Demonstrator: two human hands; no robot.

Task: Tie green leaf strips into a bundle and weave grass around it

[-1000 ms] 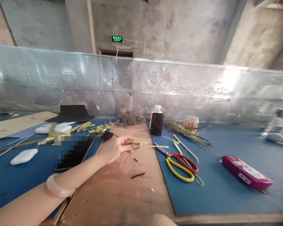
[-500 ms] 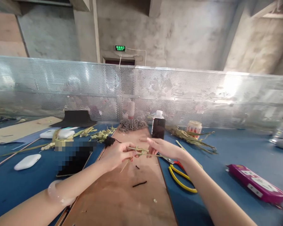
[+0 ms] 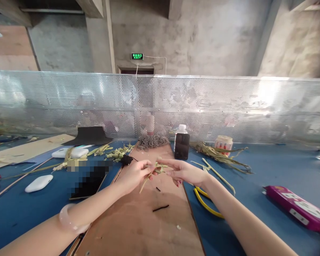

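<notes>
Over the wooden board, my left hand point(image 3: 139, 175) pinches a small knotted piece of pale green dried leaf strips point(image 3: 160, 168). One loose strip end hangs down below its fingers. Close by on the right, my right hand point(image 3: 185, 173) has its index finger and thumb around the other side of the same piece; the exact contact is too small to make out. Yellow-handled scissors point(image 3: 206, 206) lie under the right forearm, their blades hidden by the hand. Cut leaf strips point(image 3: 220, 176) rest beside them.
Behind the hands, grey cord point(image 3: 152, 142) lies at the board's point(image 3: 138, 227) far end. A bottle point(image 3: 182, 128) stands behind an upright phone point(image 3: 181, 146). Dried leaf bundles point(image 3: 218, 154) and a jar point(image 3: 224, 144) are right; a purple packet point(image 3: 296, 208), white case point(image 3: 39, 183) and dark tablet-like device point(image 3: 89, 183) flank the arms.
My right hand has moved in from above, its fingers now at the leaf piece and covering the scissor blades. The left hand keeps its hold. The camera view has shifted slightly.
</notes>
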